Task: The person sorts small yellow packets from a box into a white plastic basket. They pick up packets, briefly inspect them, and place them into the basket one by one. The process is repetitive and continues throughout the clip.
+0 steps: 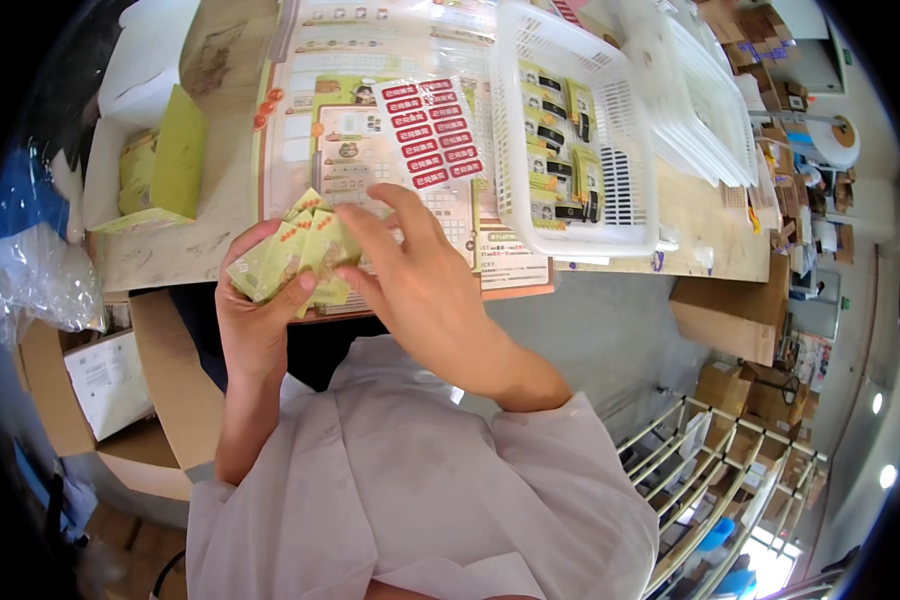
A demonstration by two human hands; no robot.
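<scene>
My left hand holds a fanned bunch of yellow-green printed cards or small packets, its thumb across their lower part. At their right side is my right hand, thumb and forefinger spread by the edge; whether it grips one cannot be told. Beyond the hands, a sheet of red stickers in clear film lies on printed sheets. A white plastic basket to the right holds several yellow-green packets with black bands. On the left, an open yellow-green carton contains similar yellow-green pieces.
Stacked white baskets stand at the table's right. Clear plastic film hangs by the left edge. Below it is an open cardboard box with a white package inside. A cardboard box and a tubular metal rack are at the right.
</scene>
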